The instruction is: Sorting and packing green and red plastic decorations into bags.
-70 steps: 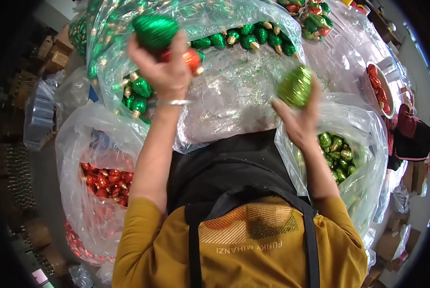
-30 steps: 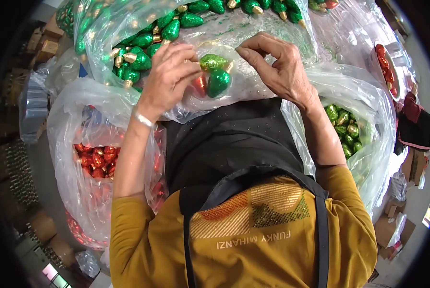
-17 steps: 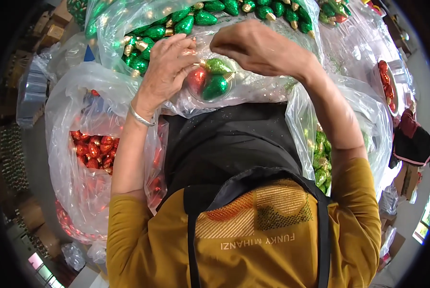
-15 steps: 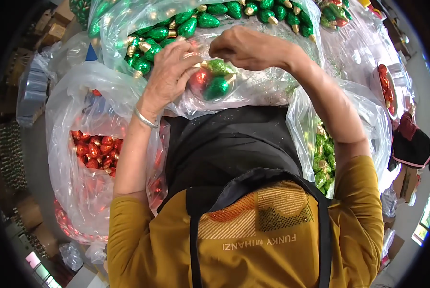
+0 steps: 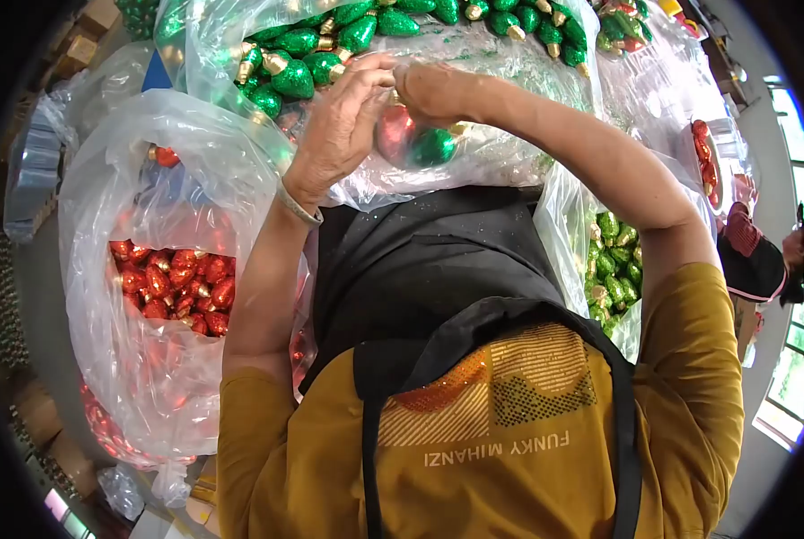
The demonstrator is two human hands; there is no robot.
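My left hand and my right hand meet over the work surface, fingers bent and pressed together at the tips. What the fingertips pinch is too small or hidden to make out. Directly beneath them lies a clear plastic package with glittery bulb-shaped ornaments, among them a red bulb and a dark green bulb. My hands cover its upper part. Beyond my fingers, several dark green glitter bulbs with gold caps lie in a large clear plastic bag.
On the left stands an open plastic bag of red bulbs. Light green bulbs fill another bag at the right. A white oval container holding red bulbs sits at far right. Cardboard boxes stand at upper left.
My hands have drawn together, their fingertips now meeting above the package. My right hand now hides the light green bulb that showed earlier. The whole view has shifted slightly.
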